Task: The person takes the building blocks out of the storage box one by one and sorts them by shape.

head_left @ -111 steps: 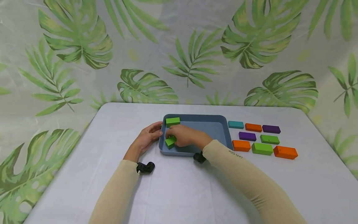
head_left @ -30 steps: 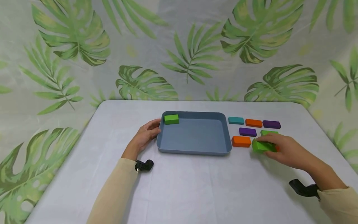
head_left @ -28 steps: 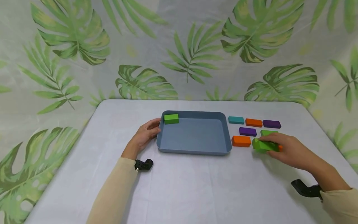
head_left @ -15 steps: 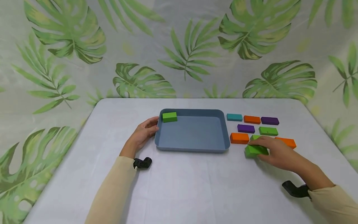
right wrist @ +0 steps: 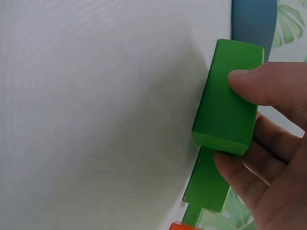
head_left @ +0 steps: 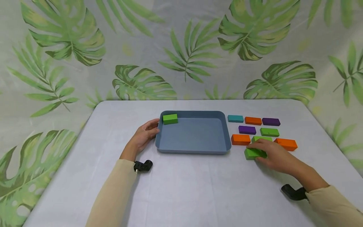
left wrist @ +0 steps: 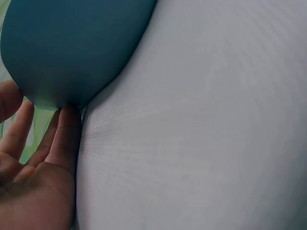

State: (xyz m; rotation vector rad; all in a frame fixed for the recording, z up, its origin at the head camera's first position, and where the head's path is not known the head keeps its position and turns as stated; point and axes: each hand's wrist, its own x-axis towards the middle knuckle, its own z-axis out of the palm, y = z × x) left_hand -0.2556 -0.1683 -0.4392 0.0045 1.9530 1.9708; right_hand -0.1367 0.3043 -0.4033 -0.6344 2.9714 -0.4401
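Observation:
In the head view my right hand (head_left: 276, 156) pinches a green block (head_left: 252, 154) in front of the row of blocks right of the tray. The right wrist view shows the thumb on one face of that green block (right wrist: 228, 96) and fingers at the opposite side. Whether it touches the table I cannot tell. My left hand (head_left: 141, 137) touches the left wall of the blue-grey tray (head_left: 195, 152), its fingers fairly straight against the tray wall (left wrist: 72, 52) in the left wrist view. Another green block (head_left: 170, 119) lies in the tray's far left corner.
Right of the tray lie a teal block (head_left: 235, 118), orange blocks (head_left: 253, 120) (head_left: 240, 139) (head_left: 286, 144), purple blocks (head_left: 271, 121) (head_left: 247, 129) and green blocks (head_left: 269, 132) (head_left: 262, 138), one partly behind my right hand. A white cloth (head_left: 181, 189) covers the table.
My right hand has carried the green block out of the tray to the right, then slightly nearer and left, in front of the block row. My left hand stays at the tray.

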